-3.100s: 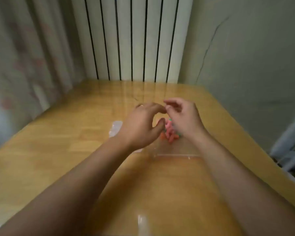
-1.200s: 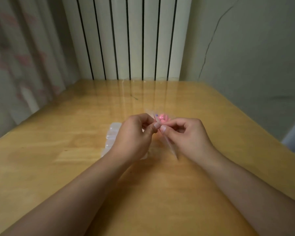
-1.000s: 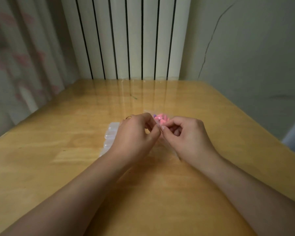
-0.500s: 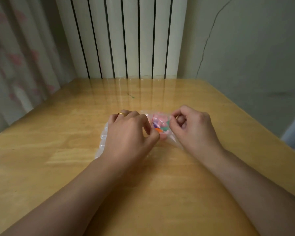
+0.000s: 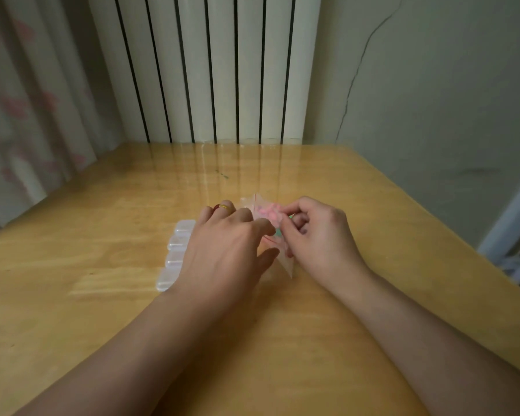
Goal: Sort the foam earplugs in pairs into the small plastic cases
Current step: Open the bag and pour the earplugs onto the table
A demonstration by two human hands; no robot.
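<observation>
Left hand (image 5: 225,250) and right hand (image 5: 315,232) now pinch the clear bag (image 5: 278,253) of earplugs (image 5: 269,212) apart beside the cases (image 5: 174,255); contents accessible, sorting unstarted.

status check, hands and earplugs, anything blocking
Both hands, left and right, pinch the clear plastic bag of pink foam earplugs. Small translucent plastic cases closed, partly behind left hand.

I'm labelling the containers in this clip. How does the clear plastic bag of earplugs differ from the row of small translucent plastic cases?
The clear plastic bag is soft and crumpled; the small translucent plastic cases are rigid, rounded boxes. The bag is pinched by the left hand and right hand; the cases lie on the wooden table, partly under the left hand. Pink foam earplugs show through the bag; no contents are visible in the cases. Both are see-through plastic.
</observation>
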